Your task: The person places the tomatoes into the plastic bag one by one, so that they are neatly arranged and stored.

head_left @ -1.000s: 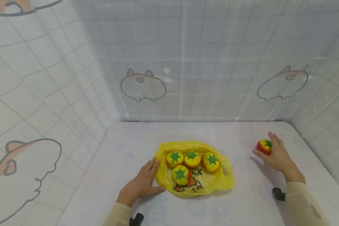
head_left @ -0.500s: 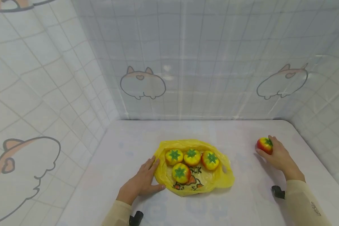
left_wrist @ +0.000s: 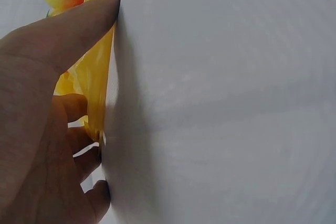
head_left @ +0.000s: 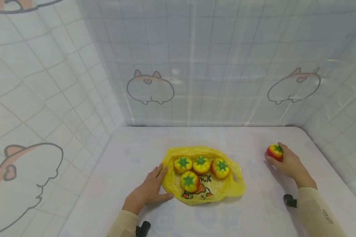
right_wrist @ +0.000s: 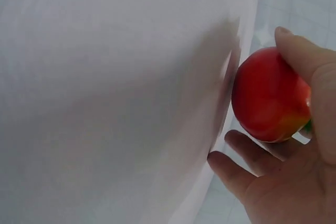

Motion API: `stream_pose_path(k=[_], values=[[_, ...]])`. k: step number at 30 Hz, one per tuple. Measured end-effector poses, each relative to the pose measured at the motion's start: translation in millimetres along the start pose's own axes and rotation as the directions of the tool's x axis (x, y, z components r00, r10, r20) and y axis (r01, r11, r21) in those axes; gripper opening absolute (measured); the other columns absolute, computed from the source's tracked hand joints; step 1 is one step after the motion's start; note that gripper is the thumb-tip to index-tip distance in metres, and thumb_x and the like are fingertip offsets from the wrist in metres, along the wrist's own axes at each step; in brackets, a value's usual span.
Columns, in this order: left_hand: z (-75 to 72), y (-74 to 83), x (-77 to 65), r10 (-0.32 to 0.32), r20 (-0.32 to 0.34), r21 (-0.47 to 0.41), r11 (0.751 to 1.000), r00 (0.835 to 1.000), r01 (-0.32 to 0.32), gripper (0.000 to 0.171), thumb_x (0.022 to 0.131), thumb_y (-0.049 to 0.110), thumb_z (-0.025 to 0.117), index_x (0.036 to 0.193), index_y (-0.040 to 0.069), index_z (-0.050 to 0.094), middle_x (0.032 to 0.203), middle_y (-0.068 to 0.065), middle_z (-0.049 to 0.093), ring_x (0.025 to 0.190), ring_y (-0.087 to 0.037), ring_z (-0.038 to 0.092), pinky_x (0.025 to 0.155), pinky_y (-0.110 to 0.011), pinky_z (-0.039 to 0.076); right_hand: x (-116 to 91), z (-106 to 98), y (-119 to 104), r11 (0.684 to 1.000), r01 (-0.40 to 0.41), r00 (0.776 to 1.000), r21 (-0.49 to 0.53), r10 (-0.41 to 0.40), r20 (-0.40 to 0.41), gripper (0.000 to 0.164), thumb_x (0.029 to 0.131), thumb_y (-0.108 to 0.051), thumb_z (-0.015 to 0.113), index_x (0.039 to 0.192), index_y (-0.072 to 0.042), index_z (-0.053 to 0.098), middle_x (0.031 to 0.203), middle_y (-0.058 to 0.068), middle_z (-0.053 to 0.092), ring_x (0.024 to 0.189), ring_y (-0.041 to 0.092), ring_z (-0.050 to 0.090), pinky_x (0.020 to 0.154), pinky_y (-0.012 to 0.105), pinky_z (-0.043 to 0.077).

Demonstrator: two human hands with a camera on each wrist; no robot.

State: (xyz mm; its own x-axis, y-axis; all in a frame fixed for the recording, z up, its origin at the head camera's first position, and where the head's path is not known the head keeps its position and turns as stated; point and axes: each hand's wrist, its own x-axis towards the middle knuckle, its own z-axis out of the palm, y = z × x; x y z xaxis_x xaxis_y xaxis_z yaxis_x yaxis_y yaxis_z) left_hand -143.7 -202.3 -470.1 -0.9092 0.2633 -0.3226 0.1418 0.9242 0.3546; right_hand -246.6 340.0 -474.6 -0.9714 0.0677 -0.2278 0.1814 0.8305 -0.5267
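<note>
A yellow plastic bag (head_left: pixel 207 196) lies spread on the white table, its mouth wide and a handle loop at its right. Several toy tomatoes (head_left: pixel 190 181), yellow on top with green star-shaped leaves, sit inside it. My left hand (head_left: pixel 149 191) rests at the bag's left edge, thumb and fingers spread apart and touching the yellow plastic (left_wrist: pixel 97 72). Far to the right, my right hand (head_left: pixel 290 164) grips another toy tomato (head_left: pixel 275 152) between thumb and fingers. Its red underside (right_wrist: pixel 270 95) shows in the right wrist view, close to the table top.
White tile-patterned sheeting (head_left: pixel 195 49) with corgi drawings walls the table (head_left: pixel 118 158) at the back and both sides. Beside each sleeve is a small black device (head_left: pixel 290 200). Table surface separates the bag from the right hand.
My right hand has closed its fingers round the toy tomato and moved slightly left with it. The left hand and the bag have stayed in place.
</note>
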Motion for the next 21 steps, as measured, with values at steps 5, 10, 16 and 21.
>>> stream_pose_path(k=[5,10,16,21], values=[[-1.3,0.4,-0.2,-0.011,0.011,-0.011,1.000,1.000,0.011,0.111,0.083,0.071,0.071,0.165,0.015,0.021,0.173,-0.012,0.007,0.156,-0.040,0.017,0.120,-0.061,0.032,-3,0,-9,1.000,0.014,1.000,0.015,-0.014,0.007,0.111,0.094,-0.056,0.068,0.161,0.005,0.005,0.153,0.044,0.021,0.135,0.064,0.025,0.105,0.079,0.030],[-3.1,2.1,-0.8,-0.011,0.009,-0.007,1.000,1.000,0.011,0.111,0.084,0.071,0.070,0.166,0.015,0.021,0.173,-0.011,0.007,0.157,-0.039,0.016,0.121,-0.060,0.031,-7,1,-16,0.997,0.082,0.997,0.001,-0.082,-0.002,0.106,0.096,-0.055,0.066,0.161,0.006,0.009,0.152,0.043,0.025,0.132,0.062,0.030,0.105,0.079,0.032],[-3.8,2.5,-1.8,-0.019,-0.001,-0.011,1.000,1.000,0.019,0.111,0.083,0.070,0.071,0.165,0.015,0.022,0.173,-0.012,0.008,0.157,-0.040,0.017,0.121,-0.061,0.031,-10,1,-29,0.988,0.153,0.988,0.004,-0.153,-0.013,0.102,0.095,-0.054,0.067,0.159,0.006,0.015,0.151,0.042,0.030,0.132,0.060,0.034,0.106,0.078,0.034],[-1.8,1.4,-3.4,-0.018,0.005,-0.034,0.999,1.000,0.018,0.111,0.082,0.071,0.072,0.165,0.013,0.024,0.173,-0.013,0.009,0.157,-0.041,0.016,0.121,-0.061,0.029,-13,6,-37,0.984,0.180,0.984,0.003,-0.180,-0.014,0.100,0.095,-0.051,0.069,0.159,0.006,0.018,0.151,0.041,0.032,0.133,0.059,0.035,0.106,0.078,0.034]])
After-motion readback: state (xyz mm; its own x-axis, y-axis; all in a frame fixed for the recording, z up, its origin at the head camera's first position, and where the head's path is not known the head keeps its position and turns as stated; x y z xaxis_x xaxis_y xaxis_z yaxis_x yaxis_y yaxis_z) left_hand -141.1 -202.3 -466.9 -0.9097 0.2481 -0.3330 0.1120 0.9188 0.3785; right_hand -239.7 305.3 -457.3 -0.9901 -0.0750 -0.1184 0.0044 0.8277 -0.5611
